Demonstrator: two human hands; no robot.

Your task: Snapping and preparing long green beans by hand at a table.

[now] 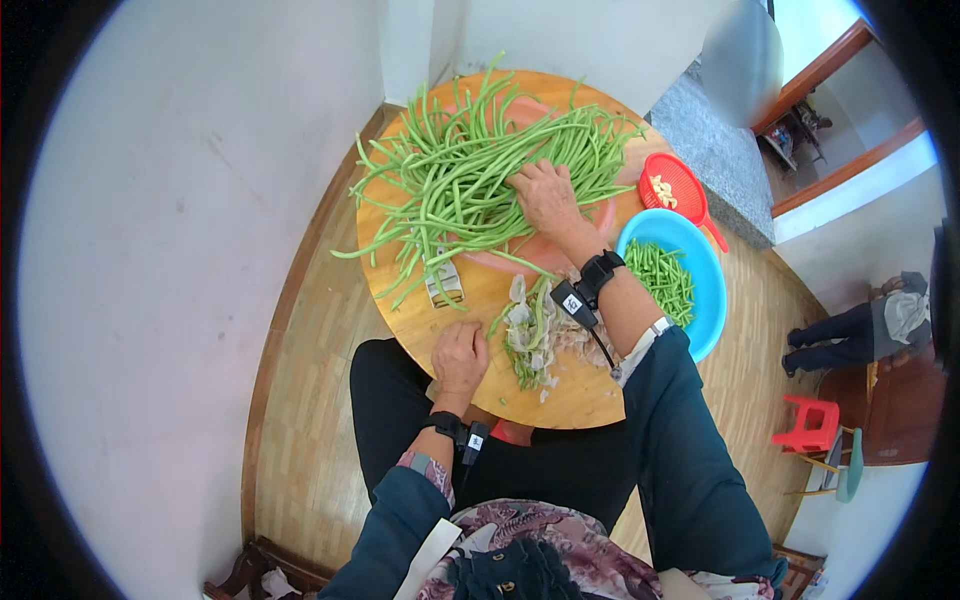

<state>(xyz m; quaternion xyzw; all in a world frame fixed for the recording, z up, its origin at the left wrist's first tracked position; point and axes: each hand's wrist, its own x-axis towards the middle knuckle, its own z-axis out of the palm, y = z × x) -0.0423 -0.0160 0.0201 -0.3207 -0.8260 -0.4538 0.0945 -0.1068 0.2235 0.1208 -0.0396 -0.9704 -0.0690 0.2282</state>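
A large heap of long green beans [470,180] lies on a pink tray [604,222], with many ends spilling past its rim. My right hand [548,200] reaches into the heap, its fingers bent down around some of the beans. Near the table's front edge rests my left hand [460,358], its fingers curled in; whatever they may hold is hidden. Between my hands and nearer to me is a pile of pale peelings and bean scraps [535,335]. Cut bean pieces [660,280] fill part of a blue basin [708,300] beside my right forearm.
Everything stands on a round wooden table [400,290]. A red strainer [690,180] with peeled garlic cloves [663,192] sits behind the basin. A small printed packet [445,285] lies by the tray. White wall is close on the left; a red stool [808,425] and another person [850,335] are at the right.
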